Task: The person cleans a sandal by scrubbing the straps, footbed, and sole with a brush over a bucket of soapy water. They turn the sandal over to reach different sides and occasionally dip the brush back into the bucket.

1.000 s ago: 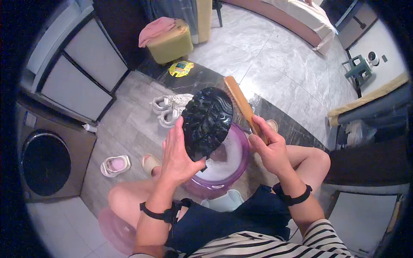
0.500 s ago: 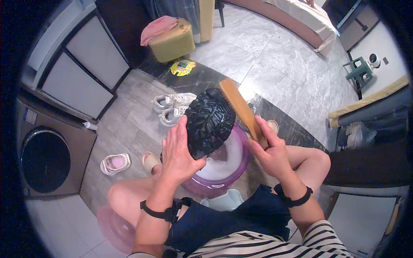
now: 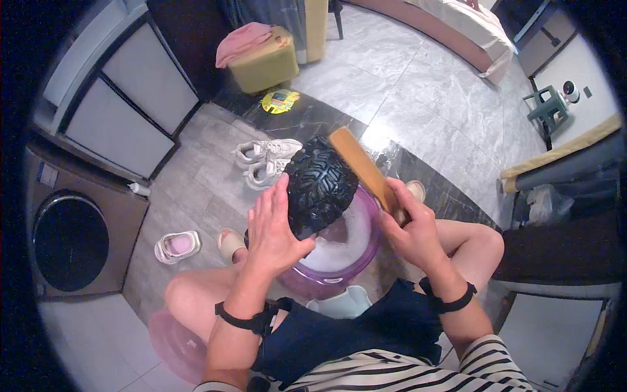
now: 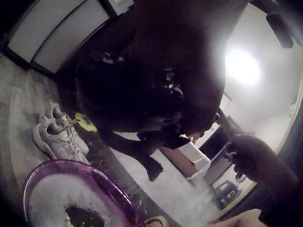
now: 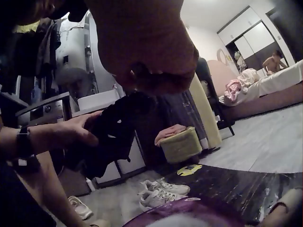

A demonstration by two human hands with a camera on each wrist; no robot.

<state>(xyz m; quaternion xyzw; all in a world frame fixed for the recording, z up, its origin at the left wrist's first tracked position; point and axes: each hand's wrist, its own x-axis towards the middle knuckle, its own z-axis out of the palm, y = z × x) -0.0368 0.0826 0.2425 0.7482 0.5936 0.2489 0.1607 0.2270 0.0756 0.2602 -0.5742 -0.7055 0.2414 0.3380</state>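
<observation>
My left hand (image 3: 271, 228) grips a wet black shoe (image 3: 320, 186) from the left, its chunky treaded sole turned up toward the head camera. In the left wrist view the shoe (image 4: 128, 94) is a dark shape with a strap-like piece hanging down. My right hand (image 3: 418, 232) holds a wooden brush (image 3: 359, 163) by its handle. The brush's flat back faces up, and its head overlaps the sole's right edge; the bristles are hidden. Below the shoe stands a purple basin (image 3: 373, 238) with foamy water.
A pair of white sneakers (image 3: 268, 153) stands on the floor beyond the basin. One pale shoe (image 3: 177, 247) lies at the left, near the washing machine (image 3: 72, 242). A yellow-green stool (image 3: 264, 68) bears a pink cloth. Far off in the right wrist view, a person (image 5: 273, 64) is by the bed.
The brush has shifted left onto the sole's edge and turned so its broad back shows. The shoe has tilted a little, and both hands keep their hold.
</observation>
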